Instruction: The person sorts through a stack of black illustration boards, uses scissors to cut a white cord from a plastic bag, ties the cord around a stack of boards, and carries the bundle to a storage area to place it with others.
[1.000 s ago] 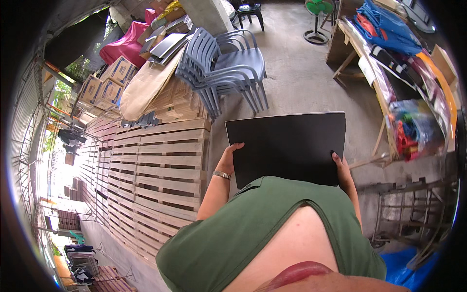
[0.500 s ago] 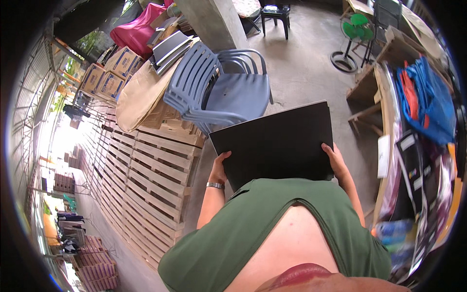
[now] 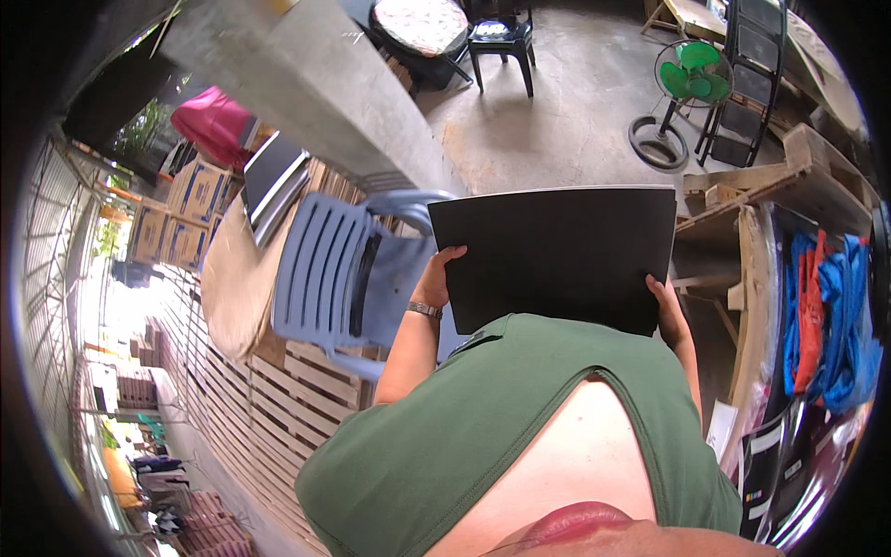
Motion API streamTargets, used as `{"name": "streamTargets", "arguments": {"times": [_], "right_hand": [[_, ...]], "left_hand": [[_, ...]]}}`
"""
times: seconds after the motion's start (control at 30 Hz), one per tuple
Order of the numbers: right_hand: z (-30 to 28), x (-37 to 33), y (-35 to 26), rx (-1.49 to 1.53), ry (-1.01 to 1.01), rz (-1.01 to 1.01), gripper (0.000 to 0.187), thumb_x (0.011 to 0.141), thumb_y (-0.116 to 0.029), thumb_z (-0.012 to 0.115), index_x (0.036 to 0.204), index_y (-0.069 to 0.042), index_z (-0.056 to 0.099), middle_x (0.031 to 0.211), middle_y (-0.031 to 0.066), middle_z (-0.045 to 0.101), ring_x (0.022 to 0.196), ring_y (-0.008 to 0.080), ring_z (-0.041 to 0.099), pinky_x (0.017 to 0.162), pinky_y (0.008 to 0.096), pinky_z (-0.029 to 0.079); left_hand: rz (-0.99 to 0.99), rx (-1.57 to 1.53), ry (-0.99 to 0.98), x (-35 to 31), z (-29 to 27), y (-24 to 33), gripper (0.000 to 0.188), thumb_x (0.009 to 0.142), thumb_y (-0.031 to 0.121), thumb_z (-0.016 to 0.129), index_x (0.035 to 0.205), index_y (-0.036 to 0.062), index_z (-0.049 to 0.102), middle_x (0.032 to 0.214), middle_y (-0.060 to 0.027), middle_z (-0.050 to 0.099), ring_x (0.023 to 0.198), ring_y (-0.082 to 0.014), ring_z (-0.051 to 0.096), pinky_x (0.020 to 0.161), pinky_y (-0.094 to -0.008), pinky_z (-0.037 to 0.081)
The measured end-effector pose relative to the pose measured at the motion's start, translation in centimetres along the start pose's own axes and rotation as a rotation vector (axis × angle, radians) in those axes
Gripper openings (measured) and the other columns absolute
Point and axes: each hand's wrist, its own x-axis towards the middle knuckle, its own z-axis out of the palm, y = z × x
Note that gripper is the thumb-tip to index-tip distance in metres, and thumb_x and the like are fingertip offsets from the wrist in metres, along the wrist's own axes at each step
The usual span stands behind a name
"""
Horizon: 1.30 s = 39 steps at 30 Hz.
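Observation:
A stack of flat black sheets (image 3: 557, 255) is held out in front of my body, its top face nearly level. Pale edges show along its far side, so there seems to be more than one sheet. My left hand (image 3: 436, 277) grips the left edge, thumb on top, a metal-banded watch on that wrist. On the opposite edge my right hand (image 3: 665, 308) is closed the same way, thumb over the black surface. The fingers beneath the stack are hidden. Just left of my left hand stand stacked blue-grey plastic chairs (image 3: 320, 269).
Wooden pallets (image 3: 251, 422) lie at the left, below a cardboard-topped pile (image 3: 232, 306). A concrete pillar (image 3: 306, 84) rises behind the chairs. Ahead stand a black chair (image 3: 501, 42) and a green-bladed fan (image 3: 691, 79). A wooden rack (image 3: 747, 297) with blue bags (image 3: 840, 316) is at the right.
My body has moved forward with the stack, and the view has turned. The chairs now sit closer beside my left arm; pillar and fan appear nearer. Both hands keep their grip.

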Motion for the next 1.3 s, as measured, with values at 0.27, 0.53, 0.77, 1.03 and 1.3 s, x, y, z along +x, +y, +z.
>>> {"name": "streamTargets", "arguments": {"times": [0.27, 0.53, 0.77, 1.03, 1.3], "right_hand": [[-3.8, 24.8, -5.6, -0.007, -0.008, -0.037, 0.062, 0.086, -0.036, 0.059, 0.136, -0.005, 0.041, 0.128, 0.0093, 0.051, 0.118, 0.0204, 0.047, 0.100, 0.0309, 0.035], [0.4, 51.1, -18.5, -0.180, -0.327, 0.026, 0.064, 0.085, -0.036, 0.061, 0.135, -0.003, 0.041, 0.126, 0.0114, 0.052, 0.117, 0.0208, 0.048, 0.099, 0.0326, 0.038], [7.6, 70.9, -22.4, -0.332, -0.470, 0.070, 0.069, 0.084, -0.039, 0.063, 0.137, -0.002, 0.039, 0.127, 0.0150, 0.053, 0.116, 0.0234, 0.051, 0.099, 0.0342, 0.039], [18.4, 89.3, -27.0, -0.249, -0.484, 0.068, 0.066, 0.085, -0.040, 0.062, 0.135, -0.001, 0.041, 0.125, 0.0136, 0.053, 0.117, 0.0224, 0.049, 0.101, 0.0331, 0.036], [32.7, 106.7, -29.3, -0.370, -0.641, 0.157, 0.075, 0.085, -0.045, 0.062, 0.139, 0.000, 0.036, 0.132, 0.0180, 0.050, 0.123, 0.0255, 0.047, 0.104, 0.0343, 0.034]], "left_hand": [[-0.014, -0.063, -0.015, 21.4, 5.5, 8.1, 0.038, 0.079, 0.022, 0.064, 0.111, 0.0012, 0.061, 0.106, -0.0110, 0.066, 0.095, -0.0243, 0.064, 0.085, -0.0360, 0.052], [0.189, -0.252, 0.294, 32.3, 6.0, 15.7, 0.042, 0.078, 0.022, 0.062, 0.113, -0.0010, 0.059, 0.109, -0.0145, 0.065, 0.099, -0.0288, 0.064, 0.089, -0.0404, 0.052], [0.325, -0.388, 0.391, 42.9, 5.7, 22.0, 0.044, 0.078, 0.022, 0.061, 0.114, -0.0034, 0.059, 0.111, -0.0164, 0.065, 0.101, -0.0304, 0.063, 0.092, -0.0403, 0.051], [0.366, -0.359, 0.489, 57.9, 0.0, 38.2, 0.031, 0.078, 0.019, 0.066, 0.102, -0.0005, 0.063, 0.097, -0.0114, 0.068, 0.089, -0.0236, 0.066, 0.085, -0.0349, 0.054], [0.375, -0.570, 0.489, 67.3, -9.8, 47.0, 0.040, 0.076, 0.020, 0.068, 0.110, 0.0004, 0.059, 0.102, -0.0125, 0.066, 0.093, -0.0277, 0.065, 0.086, -0.0398, 0.053]]}}
